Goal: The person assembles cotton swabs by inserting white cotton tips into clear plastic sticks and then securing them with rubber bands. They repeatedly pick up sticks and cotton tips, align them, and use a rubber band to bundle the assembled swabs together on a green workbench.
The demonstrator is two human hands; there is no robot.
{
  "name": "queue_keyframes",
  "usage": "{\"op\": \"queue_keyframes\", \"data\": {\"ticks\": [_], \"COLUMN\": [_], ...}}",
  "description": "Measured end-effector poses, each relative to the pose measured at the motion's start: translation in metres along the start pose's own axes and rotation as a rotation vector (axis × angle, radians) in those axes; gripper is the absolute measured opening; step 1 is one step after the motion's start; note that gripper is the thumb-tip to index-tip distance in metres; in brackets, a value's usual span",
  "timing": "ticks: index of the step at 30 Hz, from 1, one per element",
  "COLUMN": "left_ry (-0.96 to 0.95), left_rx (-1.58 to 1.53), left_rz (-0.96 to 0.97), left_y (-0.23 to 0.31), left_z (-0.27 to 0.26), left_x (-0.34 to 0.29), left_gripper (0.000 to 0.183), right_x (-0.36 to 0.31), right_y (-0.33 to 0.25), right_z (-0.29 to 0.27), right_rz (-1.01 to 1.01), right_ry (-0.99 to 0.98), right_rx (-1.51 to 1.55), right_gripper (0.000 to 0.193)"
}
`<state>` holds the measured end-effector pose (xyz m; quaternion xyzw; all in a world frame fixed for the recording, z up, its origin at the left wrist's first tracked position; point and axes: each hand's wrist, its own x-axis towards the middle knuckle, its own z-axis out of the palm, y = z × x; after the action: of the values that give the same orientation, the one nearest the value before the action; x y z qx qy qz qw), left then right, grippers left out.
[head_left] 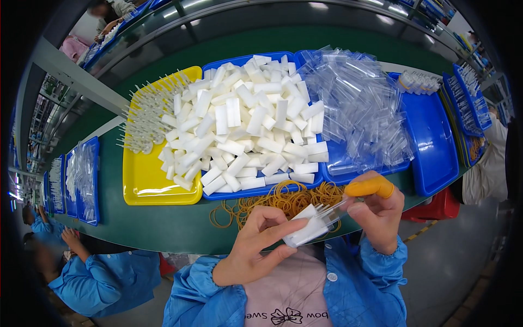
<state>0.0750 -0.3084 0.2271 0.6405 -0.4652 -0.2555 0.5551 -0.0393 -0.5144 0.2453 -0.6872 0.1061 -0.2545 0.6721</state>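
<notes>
My left hand (260, 240) is closed around a small bundle of white foam blocks (306, 228), gripped between thumb and fingers. Several thin pale rods (326, 211) stick out of the bundle's right end, with clear plastic about them. There my right hand (379, 212) is closed in a pinch on a clear plastic piece (343, 205). An orange finger cot (370, 187) covers its index finger. What exactly lies between the right fingertips is partly hidden. Just beyond both hands spreads a heap of tan rubber bands (289, 199) on the green table (163, 226).
A blue tray (239, 189) bears piled white foam blocks. Beside it, another blue tray (348, 173) holds clear plastic sleeves. Stemmed white parts stand in the yellow tray (144, 180) at left. At right, a blue tray (436, 147) carries small bundles. A co-worker (103, 278) sits at left.
</notes>
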Motion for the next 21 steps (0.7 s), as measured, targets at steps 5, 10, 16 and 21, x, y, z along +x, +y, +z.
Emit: {"op": "queue_keyframes", "data": {"ticks": [5,10,16,21], "left_ry": [-0.100,-0.142,-0.224,0.015], "left_rx": [-0.185,-0.371,-0.450,-0.023], "left_rz": [-0.070,-0.173,-0.164,-0.074], "left_y": [-0.003,-0.004,-0.005,0.000], "left_z": [-0.005,-0.004,-0.006,0.003], "left_x": [0.001,0.004,0.003,0.003], "left_gripper": [0.046,0.045,0.046,0.049], "right_x": [0.000,0.001,-0.004,-0.008], "right_y": [-0.001,-0.004,-0.004,0.000], "right_z": [-0.003,-0.002,0.005,0.009], "right_rz": [-0.036,-0.155,0.121,0.051], "right_ry": [-0.041,-0.067,0.012,0.069], "right_rx": [-0.053,-0.180,0.076,0.000], "right_gripper": [0.023,0.024,0.023,0.021]}}
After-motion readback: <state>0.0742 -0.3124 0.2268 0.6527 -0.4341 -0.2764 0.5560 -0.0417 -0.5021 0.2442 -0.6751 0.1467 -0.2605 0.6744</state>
